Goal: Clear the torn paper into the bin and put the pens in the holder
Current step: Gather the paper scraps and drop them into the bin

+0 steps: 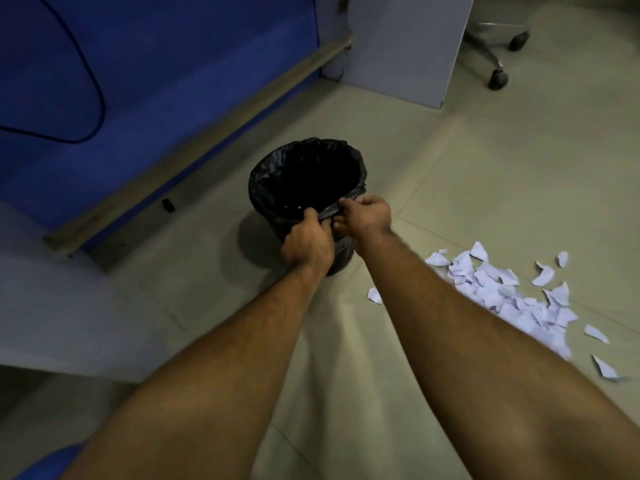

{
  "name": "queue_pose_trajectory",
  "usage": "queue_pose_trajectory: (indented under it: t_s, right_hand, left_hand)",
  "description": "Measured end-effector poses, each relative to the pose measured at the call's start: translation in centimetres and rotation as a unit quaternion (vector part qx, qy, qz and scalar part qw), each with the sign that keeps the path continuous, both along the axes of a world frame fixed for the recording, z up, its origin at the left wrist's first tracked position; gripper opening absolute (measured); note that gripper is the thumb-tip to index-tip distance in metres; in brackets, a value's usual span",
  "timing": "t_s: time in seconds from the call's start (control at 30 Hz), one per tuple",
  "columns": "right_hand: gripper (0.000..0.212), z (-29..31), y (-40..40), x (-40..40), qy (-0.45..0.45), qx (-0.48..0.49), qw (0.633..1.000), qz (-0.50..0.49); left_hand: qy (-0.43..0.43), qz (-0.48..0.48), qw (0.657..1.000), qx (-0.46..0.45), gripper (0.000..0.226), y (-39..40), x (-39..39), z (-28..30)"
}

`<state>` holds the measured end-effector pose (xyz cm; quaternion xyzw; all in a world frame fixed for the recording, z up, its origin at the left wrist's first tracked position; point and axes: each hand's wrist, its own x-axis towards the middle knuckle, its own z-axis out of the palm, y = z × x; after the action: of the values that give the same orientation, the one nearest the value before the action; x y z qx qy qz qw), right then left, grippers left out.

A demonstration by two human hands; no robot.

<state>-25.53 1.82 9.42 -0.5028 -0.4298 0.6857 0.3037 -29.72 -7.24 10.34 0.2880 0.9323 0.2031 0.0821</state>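
A round bin [273, 168] lined with a black bag stands on the tiled floor at mid frame. My left hand [306, 242] and my right hand [367, 214] both grip the near rim of the bin, fingers curled over the bag's edge. A heap of torn white paper [502, 292] lies on the floor to the right of the bin, partly behind my right forearm. No pens or holder are in view.
A blue partition [156, 64] with a wooden base rail runs along the left, a black cable hanging on it. A grey panel [408, 46] and an office chair's wheeled base [498, 76] stand at the back right. A small black object [168, 205] lies by the rail.
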Motion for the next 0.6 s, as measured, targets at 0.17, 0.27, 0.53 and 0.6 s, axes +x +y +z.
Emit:
queue_pose_trajectory:
  t_s: [0.17,0.27,0.53,0.6]
  right_hand:
    - [0.021,-0.1,-1.7,5.5,0.012,-0.024,1.0,-0.006]
    - [0.018,0.2,-2.0,8.6,0.024,-0.036,0.999,-0.025]
    - [0.018,0.9,-2.9,13.2,0.038,-0.05,0.998,0.01]
    - [0.013,1.2,-3.1,13.5,0.039,-0.049,0.998,0.029]
  left_hand:
    - [-0.021,-0.015,0.999,0.025,0.031,-1.8,4.8,-0.9]
    - [-0.025,-0.035,0.999,0.025,0.032,-2.1,7.4,-0.3]
    - [-0.068,-0.018,0.996,0.059,0.032,-2.8,12.0,0.1]
    - [-0.06,-0.001,0.994,0.091,0.035,-3.0,12.6,0.3]
